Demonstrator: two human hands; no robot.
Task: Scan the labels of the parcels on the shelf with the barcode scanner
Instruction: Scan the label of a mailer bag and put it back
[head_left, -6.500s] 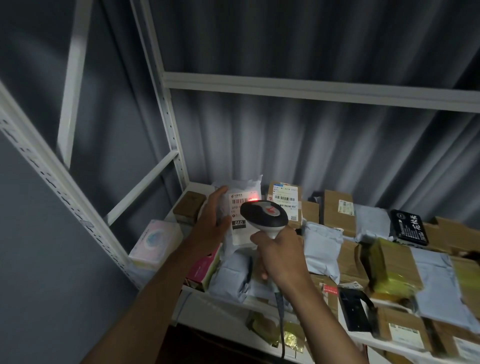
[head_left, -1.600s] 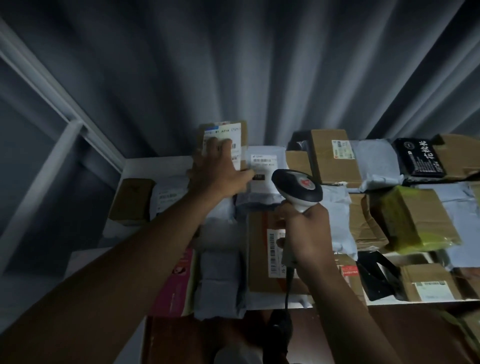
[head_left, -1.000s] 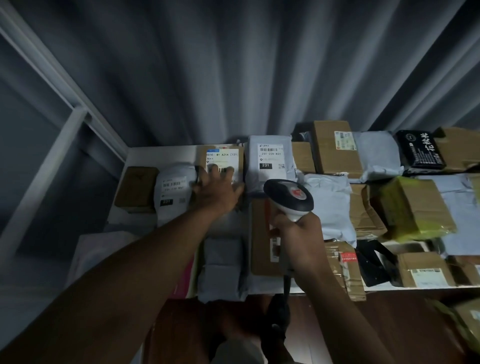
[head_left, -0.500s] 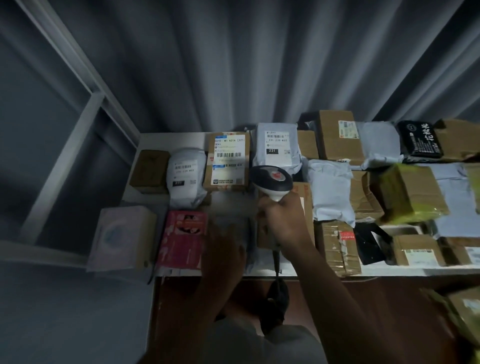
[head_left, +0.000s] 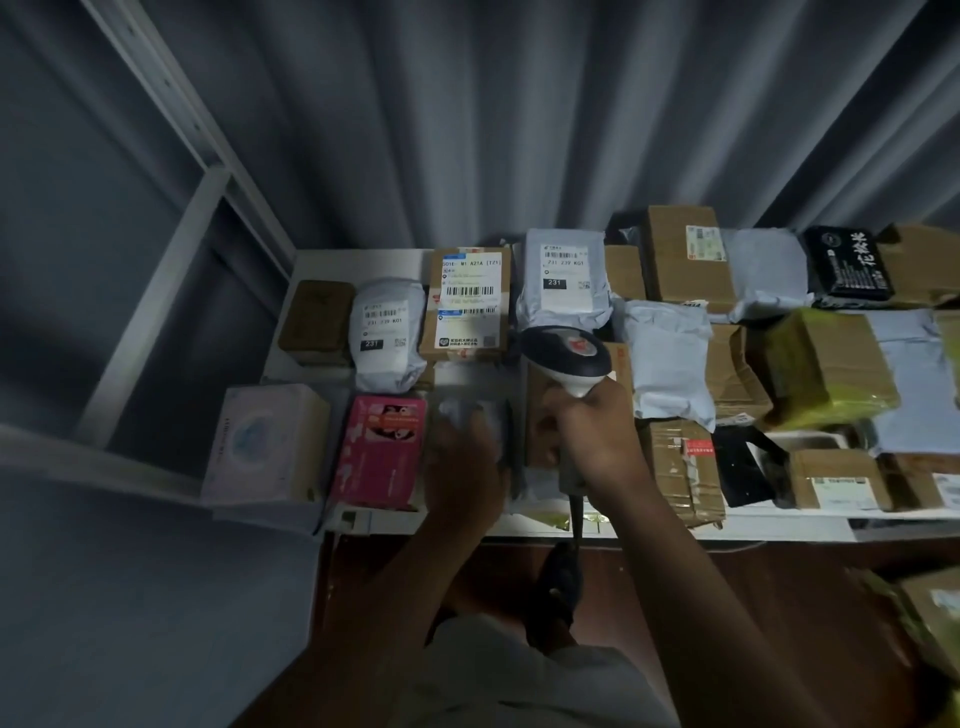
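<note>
Crowded shelf (head_left: 675, 522): right hand (head_left: 587, 431) grips scanner (head_left: 569, 358); left hand (head_left: 465, 462) blurred over grey parcel (head_left: 467, 410), grip unclear.

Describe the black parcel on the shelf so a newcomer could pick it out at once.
Start at the white shelf and follow its back row to the right end. The black parcel lies there against a brown carton. It alone carries large white brush-style characters.
</note>
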